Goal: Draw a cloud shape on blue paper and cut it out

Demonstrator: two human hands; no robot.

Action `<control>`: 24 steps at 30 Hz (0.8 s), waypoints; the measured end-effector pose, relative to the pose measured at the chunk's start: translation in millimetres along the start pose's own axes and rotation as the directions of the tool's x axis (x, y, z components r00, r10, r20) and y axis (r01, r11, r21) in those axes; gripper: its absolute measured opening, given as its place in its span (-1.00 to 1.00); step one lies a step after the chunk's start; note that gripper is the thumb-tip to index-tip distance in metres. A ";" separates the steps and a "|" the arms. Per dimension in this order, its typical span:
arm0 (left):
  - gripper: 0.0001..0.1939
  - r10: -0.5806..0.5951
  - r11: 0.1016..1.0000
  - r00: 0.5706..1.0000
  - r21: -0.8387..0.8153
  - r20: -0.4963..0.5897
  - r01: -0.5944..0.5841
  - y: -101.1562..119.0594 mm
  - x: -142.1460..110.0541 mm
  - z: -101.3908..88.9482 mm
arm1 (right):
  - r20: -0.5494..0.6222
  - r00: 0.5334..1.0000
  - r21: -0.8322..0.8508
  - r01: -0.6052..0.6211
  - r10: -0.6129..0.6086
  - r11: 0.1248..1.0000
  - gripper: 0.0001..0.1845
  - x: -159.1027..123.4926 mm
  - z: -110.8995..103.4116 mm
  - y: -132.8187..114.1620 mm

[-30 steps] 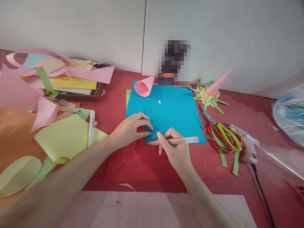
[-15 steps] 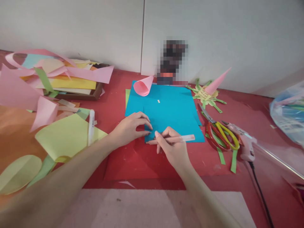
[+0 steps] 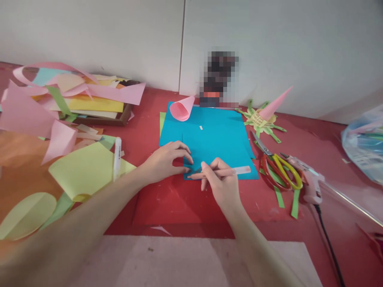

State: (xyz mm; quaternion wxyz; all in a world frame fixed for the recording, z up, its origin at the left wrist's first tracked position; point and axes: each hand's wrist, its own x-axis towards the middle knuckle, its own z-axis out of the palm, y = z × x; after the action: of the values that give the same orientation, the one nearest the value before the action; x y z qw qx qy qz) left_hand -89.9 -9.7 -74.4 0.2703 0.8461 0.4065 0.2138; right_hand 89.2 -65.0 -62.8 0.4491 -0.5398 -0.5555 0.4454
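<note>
A sheet of blue paper (image 3: 220, 139) lies on the red surface in front of me. My right hand (image 3: 224, 179) grips a pen (image 3: 241, 170) with a clear back end, held nearly level. Its tip is over the lower left part of the blue sheet. My left hand (image 3: 166, 161) rests palm down at the sheet's lower left edge, fingers apart and curved, fingertips on the paper close to the pen tip. A rolled pink paper cone (image 3: 182, 109) lies on the blue paper's far left corner.
Right of the sheet are scissors (image 3: 277, 167) with red and yellow handles, a glue gun (image 3: 309, 179) and a paper flower with a pink cone (image 3: 266, 115). A white marker (image 3: 117, 159) and yellow paper (image 3: 83, 171) lie left, before a box (image 3: 124, 115) of paper scraps.
My right hand and the pen have shifted slightly to the right, and the pen tip has moved a little up and right. My left hand stays in place on the paper.
</note>
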 end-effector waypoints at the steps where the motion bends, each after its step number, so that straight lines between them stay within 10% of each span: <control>1: -0.83 -0.001 1.000 1.000 0.000 0.008 0.001 -0.2 -0.1 -0.6 | 0.005 1.000 -0.003 0.000 0.000 1.000 -0.64 -0.3 -0.1 0.7; 24: -0.85 -0.007 1.000 1.000 0.017 0.027 0.006 1.5 -0.6 -2.3 | 0.096 0.994 -0.090 0.051 -0.043 0.995 -0.60 -2.2 -0.7 4.6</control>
State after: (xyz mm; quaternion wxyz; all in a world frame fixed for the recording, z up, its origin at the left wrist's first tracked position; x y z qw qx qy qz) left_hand -90.8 -10.3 -71.8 0.2691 0.8499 0.4075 0.1981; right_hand 90.9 -67.1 -67.2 0.4075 -0.5251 -0.6085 0.4336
